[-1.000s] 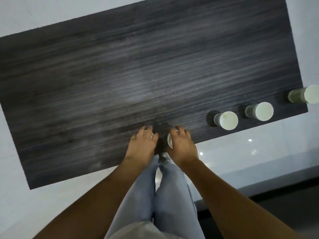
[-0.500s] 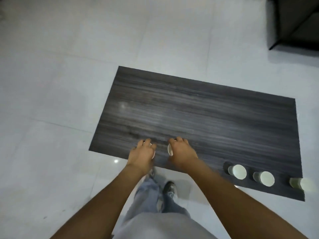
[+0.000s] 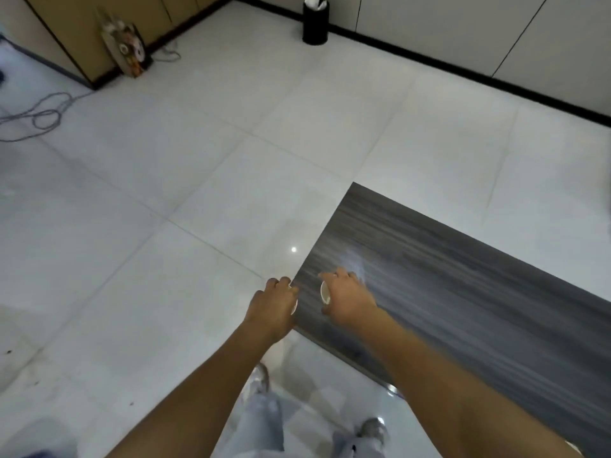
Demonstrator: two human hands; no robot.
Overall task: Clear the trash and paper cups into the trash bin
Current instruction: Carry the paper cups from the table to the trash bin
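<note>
White tile floor point(image 3: 205, 180), bin point(image 3: 315, 23) far ahead. Near table point(image 3: 463, 292) corner, my left hand point(image 3: 272, 305) and right hand point(image 3: 347, 300) each grasp a cup point(image 3: 325, 292).

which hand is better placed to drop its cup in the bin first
Left, marginally. Both hands grip a cup, but the left hand is already past the table edge over open floor, on the side toward the bin. The right hand is over the table.
</note>
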